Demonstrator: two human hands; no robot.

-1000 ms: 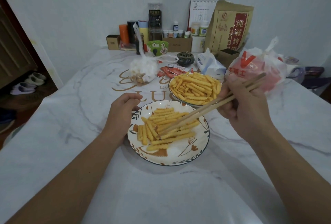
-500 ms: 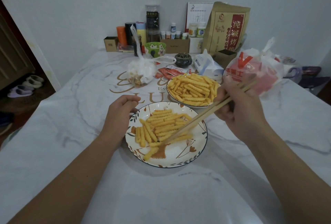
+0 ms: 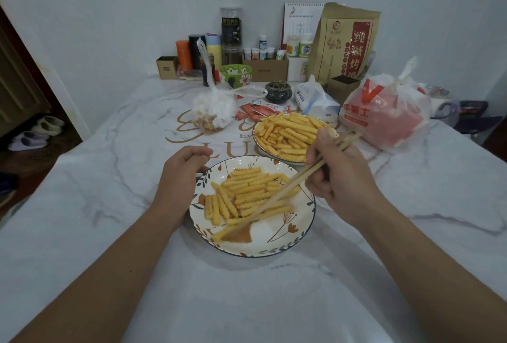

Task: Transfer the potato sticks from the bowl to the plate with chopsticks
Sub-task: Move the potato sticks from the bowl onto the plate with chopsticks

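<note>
Nearest the front edge of the white marble-look table (image 3: pixel 82 205) lay both bare forearms, reaching in from the bottom corners. Just beyond them sat the round white ceramic plate w/ leaf and flower print and a dark rim (image 3: pixel 282 243), roughly at the table's centre. A heap of crinkle-cut yellow potato sticks (image 3: pixel 247 191) covered its far and left part; one stick lay apart at the near-left, by an orange motif.

The left hand (image 3: pixel 181 178) rested at the plate's left rim, fingers curled loosely inward; whether they actually gripped the rim I couldn't tell. The right hand (image 3: pixel 337 178) was at the plate's right side, fingers and thumb wrapped round a pair of pale wooden chopsticks (image 3: pixel 274 200). The chopsticks slanted down-left across the plate, tips close together & low at the near-left by the lone stick (hard to say if they pinched it).

Behind the plate, touching or nearly touching its far rim, stood the white bowl (image 3: pixel 256 136) piled w/ more potato sticks. Left of the bowl: a knotted clear plastic bag of snacks (image 3: pixel 214 112). Right of it: a red-and-white plastic bag (image 3: pixel 384 114) near the right edge. Along the far edge by the wall were jars, small bottles, cardboard boxes, a green bowl and a tall brown paper bag w/ red label (image 3: pixel 348 43).
</note>
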